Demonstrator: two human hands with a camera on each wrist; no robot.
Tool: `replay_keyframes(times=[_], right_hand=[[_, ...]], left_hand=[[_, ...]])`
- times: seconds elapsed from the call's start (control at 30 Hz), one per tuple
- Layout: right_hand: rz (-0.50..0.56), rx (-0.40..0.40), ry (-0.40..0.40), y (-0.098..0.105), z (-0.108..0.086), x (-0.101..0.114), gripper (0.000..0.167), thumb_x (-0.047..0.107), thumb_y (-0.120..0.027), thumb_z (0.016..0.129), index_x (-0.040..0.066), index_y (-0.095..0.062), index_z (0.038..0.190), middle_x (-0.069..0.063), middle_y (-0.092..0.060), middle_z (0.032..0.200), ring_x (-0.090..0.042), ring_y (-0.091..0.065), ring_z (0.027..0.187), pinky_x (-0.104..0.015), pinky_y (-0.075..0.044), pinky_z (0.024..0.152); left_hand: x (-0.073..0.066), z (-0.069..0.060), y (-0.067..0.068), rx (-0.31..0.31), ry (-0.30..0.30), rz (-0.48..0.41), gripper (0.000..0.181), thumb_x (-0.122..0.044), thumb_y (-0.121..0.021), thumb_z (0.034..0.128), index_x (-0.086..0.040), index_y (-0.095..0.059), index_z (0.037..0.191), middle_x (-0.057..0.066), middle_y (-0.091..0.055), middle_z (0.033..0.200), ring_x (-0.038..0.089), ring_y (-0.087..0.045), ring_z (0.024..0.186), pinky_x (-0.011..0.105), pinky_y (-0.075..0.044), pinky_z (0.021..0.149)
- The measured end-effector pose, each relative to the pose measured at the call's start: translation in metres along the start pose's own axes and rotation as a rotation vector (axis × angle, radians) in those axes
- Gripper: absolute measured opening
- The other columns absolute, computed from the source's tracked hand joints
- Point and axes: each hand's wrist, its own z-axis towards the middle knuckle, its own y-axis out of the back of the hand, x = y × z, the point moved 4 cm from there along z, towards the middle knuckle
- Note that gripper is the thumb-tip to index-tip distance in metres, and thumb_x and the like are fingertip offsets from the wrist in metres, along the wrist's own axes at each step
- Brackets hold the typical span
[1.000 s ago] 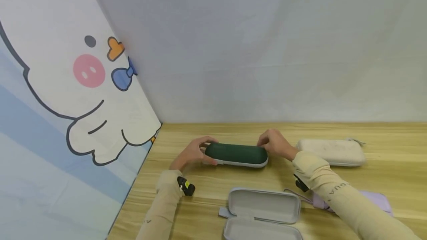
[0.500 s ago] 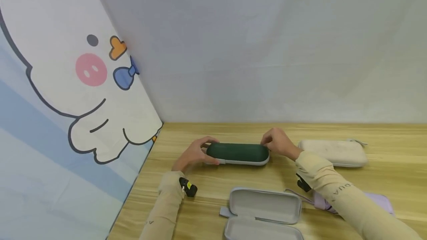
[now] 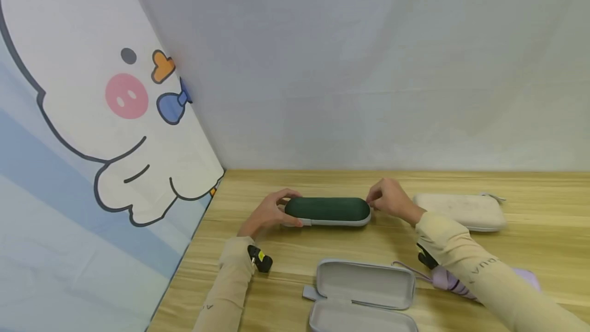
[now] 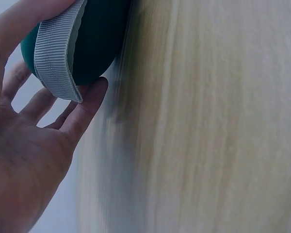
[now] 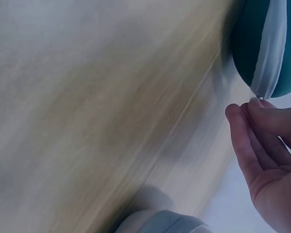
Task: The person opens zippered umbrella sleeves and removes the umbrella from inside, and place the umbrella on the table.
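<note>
A dark green zippered hard case (image 3: 327, 209) with a light grey zip band lies lengthwise near the back of the wooden table. My left hand (image 3: 269, 212) grips its left end, thumb at the front and fingers round the far side; a ribbed grey strap (image 4: 56, 56) shows there in the left wrist view. At the right end, my right hand (image 3: 392, 200) pinches the zipper pull between thumb and forefinger. In the right wrist view the fingertips meet right at the end of the pale zipper band (image 5: 270, 53), hiding most of the pull.
An open grey case (image 3: 366, 286) lies in front, nearer the person. To the right rests a cream case (image 3: 461, 210); a lilac case (image 3: 525, 277) with a cord is partly under the right forearm. A grey wall (image 3: 369, 65) stands behind, a cartoon-printed panel (image 3: 69, 142) at left.
My right hand has shifted right along the back edge to the green case's right end, still pinching. The left hand keeps its hold, and the case has barely moved.
</note>
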Motion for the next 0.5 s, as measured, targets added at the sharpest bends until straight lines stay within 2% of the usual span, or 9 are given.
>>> replay_keyframes(times=[0.2, 0.27, 0.43, 0.5], right_hand=[[0.017, 0.006, -0.006, 0.002, -0.006, 0.002, 0.019, -0.013, -0.061, 0.071, 0.002, -0.072, 0.066, -0.006, -0.067, 0.063, -0.015, -0.062, 0.054, -0.027, -0.049, 0.053], [0.011, 0.0, 0.0, 0.003, -0.008, 0.003, 0.019, -0.013, -0.063, 0.071, 0.002, -0.072, 0.066, -0.006, -0.067, 0.063, -0.013, -0.061, 0.053, -0.026, -0.048, 0.053], [0.009, -0.013, 0.013, 0.005, -0.011, 0.005, 0.016, -0.013, -0.066, 0.072, 0.001, -0.072, 0.067, -0.007, -0.068, 0.063, -0.011, -0.06, 0.053, -0.026, -0.049, 0.052], [0.008, -0.012, 0.009, 0.005, -0.012, 0.005, 0.015, -0.012, -0.066, 0.073, 0.001, -0.072, 0.067, -0.007, -0.068, 0.064, -0.012, -0.061, 0.053, -0.026, -0.049, 0.051]], left_hand=[[0.001, 0.0, -0.002, 0.002, -0.008, 0.008, 0.066, -0.021, -0.086, 0.0682, -0.021, -0.056, 0.127, 0.005, -0.05, 0.132, 0.026, -0.054, 0.109, 0.038, -0.049, 0.085], [-0.004, -0.002, -0.002, 0.009, -0.014, 0.017, 0.066, -0.021, -0.086, 0.0693, -0.018, -0.056, 0.128, 0.008, -0.049, 0.134, 0.028, -0.053, 0.111, 0.038, -0.049, 0.086], [-0.004, -0.003, -0.001, -0.015, -0.015, 0.051, 0.066, -0.025, -0.087, 0.068, -0.023, -0.056, 0.127, 0.003, -0.052, 0.129, 0.025, -0.054, 0.107, 0.039, -0.049, 0.084], [0.0, -0.001, -0.002, -0.029, -0.019, 0.059, 0.066, -0.027, -0.087, 0.0663, -0.026, -0.057, 0.125, -0.001, -0.054, 0.126, 0.023, -0.055, 0.105, 0.039, -0.049, 0.083]])
